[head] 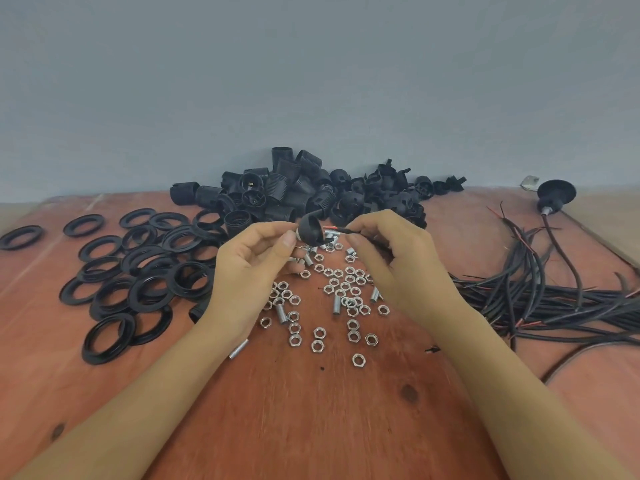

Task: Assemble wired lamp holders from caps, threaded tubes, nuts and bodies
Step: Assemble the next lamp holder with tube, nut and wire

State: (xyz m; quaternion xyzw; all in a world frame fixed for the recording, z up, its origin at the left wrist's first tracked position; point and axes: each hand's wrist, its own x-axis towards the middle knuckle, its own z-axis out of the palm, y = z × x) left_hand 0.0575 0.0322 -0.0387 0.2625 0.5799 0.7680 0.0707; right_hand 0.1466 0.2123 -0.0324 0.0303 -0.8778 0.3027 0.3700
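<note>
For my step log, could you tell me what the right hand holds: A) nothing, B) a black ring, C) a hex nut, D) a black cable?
D: the right hand pinches a black cable, its red-tipped end pointing at the cap in the left hand.

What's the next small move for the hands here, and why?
Probably feed the wire tip-first into the cap. The left hand pinches the black cap, the right hand pinches the wire, and its red end sits right beside the cap. Whether it has entered yet can't be told.

no text, label or number is legible anywhere.
</note>
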